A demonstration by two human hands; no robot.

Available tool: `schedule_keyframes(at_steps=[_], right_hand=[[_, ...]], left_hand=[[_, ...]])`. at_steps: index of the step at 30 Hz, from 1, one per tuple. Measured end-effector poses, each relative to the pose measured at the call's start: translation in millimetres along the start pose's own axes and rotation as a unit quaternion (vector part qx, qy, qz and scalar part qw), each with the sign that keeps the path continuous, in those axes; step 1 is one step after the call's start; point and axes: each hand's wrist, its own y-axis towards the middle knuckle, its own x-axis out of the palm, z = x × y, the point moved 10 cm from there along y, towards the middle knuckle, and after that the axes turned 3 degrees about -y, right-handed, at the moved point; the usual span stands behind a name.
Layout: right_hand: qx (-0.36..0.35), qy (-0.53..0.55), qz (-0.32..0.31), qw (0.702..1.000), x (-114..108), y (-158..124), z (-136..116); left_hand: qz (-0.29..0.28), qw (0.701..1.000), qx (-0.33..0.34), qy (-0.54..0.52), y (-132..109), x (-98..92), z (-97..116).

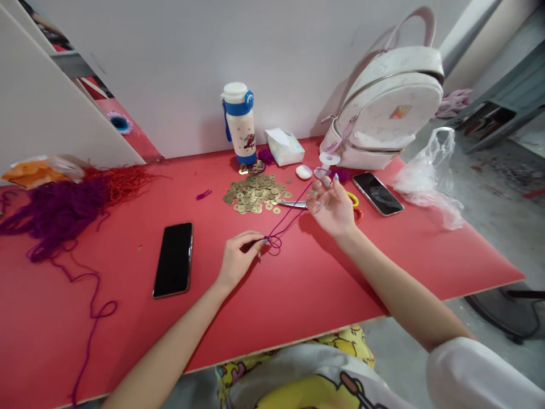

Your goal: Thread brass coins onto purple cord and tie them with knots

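My left hand (pixel 238 258) is closed in a pinch on a thin purple cord (pixel 279 243) just above the red table, with small loops hanging by the fingertips. Two strands run up and right from there to my right hand (pixel 334 211), which is raised with curled fingers around the cord. Behind the strands lies a pair of scissors (pixel 293 204), its yellow and orange handles partly hidden by my right hand. A pile of brass-coloured coins with holes (pixel 255 193) sits beyond my hands.
Phones lie at left (pixel 174 260) and right (pixel 378 193). Purple yarn (pixel 63 210) and red strands (pixel 123 184) heap at far left. At the back stand a bottle (pixel 240 125), a tissue pack (pixel 285 149) and a white backpack (pixel 383 108). A plastic bag (pixel 434 176) lies at right.
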Motion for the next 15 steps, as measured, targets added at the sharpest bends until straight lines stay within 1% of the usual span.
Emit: schedule_keyframes(at_steps=[2,3,5,7,9,11,13,14,15], right_hand=[[-0.06,-0.089,0.027,0.994,-3.9,-0.6,-11.5],[-0.098,-0.143,0.037,0.984,-1.9,-4.0,-17.5],[-0.177,-0.248,0.044,0.951,10.0,-16.4,-26.6],[-0.238,-0.327,0.033,0.914,27.3,-32.1,-28.3],[-0.277,-0.4,0.003,0.874,45.8,-46.4,-23.9],[-0.292,-0.481,-0.059,0.824,66.3,-56.7,-12.0],[-0.288,-0.541,-0.123,0.781,80.8,-62.8,3.1],[-0.281,-0.557,-0.141,0.769,84.0,-64.0,9.2],[-0.273,-0.567,-0.15,0.763,85.0,-64.1,13.7]], left_hand=[[0.0,1.0,-0.01,-0.011,-0.2,0.0,-2.0],[0.003,1.0,-0.018,-0.018,-0.2,-0.4,-3.7],[0.013,0.999,-0.037,-0.036,-0.3,-2.1,-7.9],[0.028,0.997,-0.054,-0.055,-0.4,-4.7,-11.6],[0.035,0.994,-0.068,-0.078,-0.3,-5.7,-14.0],[0.031,0.991,-0.08,-0.099,-0.4,-4.5,-15.1],[0.027,0.989,-0.088,-0.115,-0.7,-3.5,-15.0],[0.028,0.988,-0.09,-0.12,-0.9,-3.6,-14.6],[0.03,0.988,-0.09,-0.124,-1.1,-4.0,-14.2]])
